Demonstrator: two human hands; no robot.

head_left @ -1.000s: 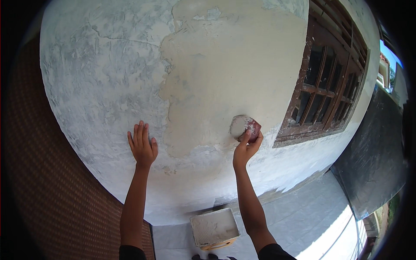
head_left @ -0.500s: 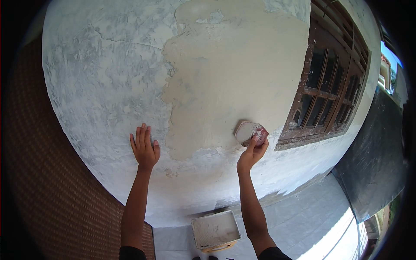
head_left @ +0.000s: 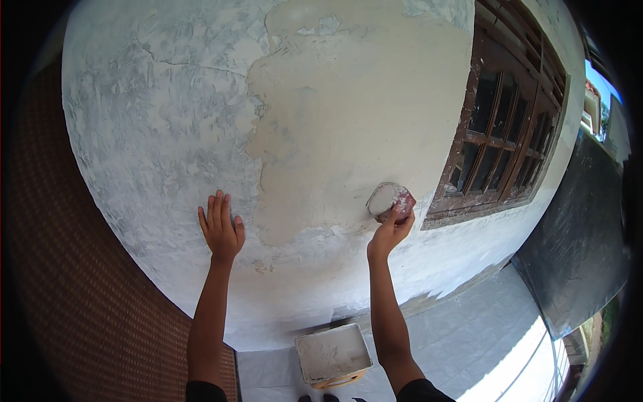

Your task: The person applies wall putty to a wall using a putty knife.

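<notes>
My left hand [head_left: 222, 226] lies flat against the whitish, patchy wall [head_left: 167, 147], fingers stretched upward. In my right hand [head_left: 390, 234] is a flat reddish putty scraper [head_left: 406, 199], pinched between thumb and fingers. Pale wet putty covers much of its face, and its left edge is at or close to the wall; contact cannot be made out. Above and left of it spreads a smooth beige putty patch [head_left: 335, 120] with a ragged left border. Below, between my forearms, a rectangular tub [head_left: 368, 358] holds more pale putty.
A brown wooden window [head_left: 499, 134] with glass panes is to the right of the scraper. Woven brown matting [head_left: 100, 268] borders the wall on the left. Grey sheeting [head_left: 442, 348] covers the floor, and a dark panel [head_left: 576, 234] leans at the far right.
The scraper has moved slightly up and to the right, and its putty-covered face shows a little more. My left hand stays flat on the wall.
</notes>
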